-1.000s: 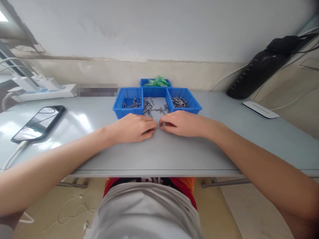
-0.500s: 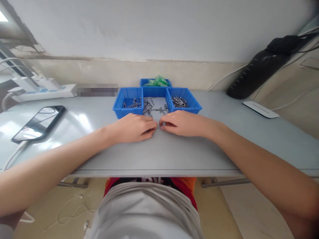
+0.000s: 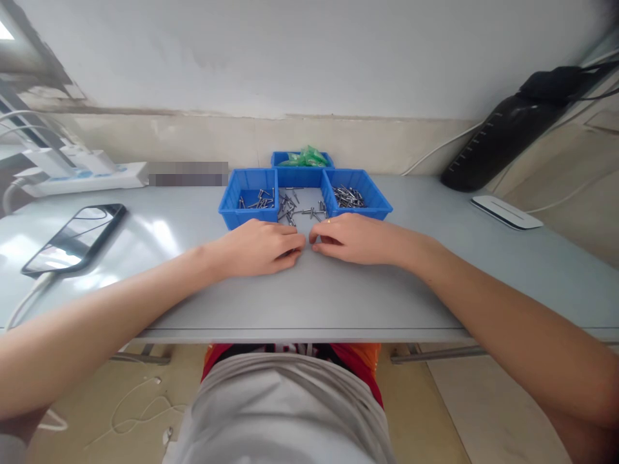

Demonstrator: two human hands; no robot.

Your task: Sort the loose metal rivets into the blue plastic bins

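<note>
My left hand rests on the table in front of the left blue bin, thumb and fingers curled together. What they hold, if anything, is hidden. Opposite it, my right hand lies in front of the right blue bin, fingers loosely bent with a gap at the thumb and nothing visible in it. The fingertips of both hands are close but apart. Just beyond them, loose metal rivets are scattered between the bins. Some rivets lie in the left bin, and a thicker pile of rivets fills the right one.
A back blue bin holds green plastic bags. A phone on a cable and a power strip are at left. At right stand a black bottle and a flat white device. The grey table ends near my body.
</note>
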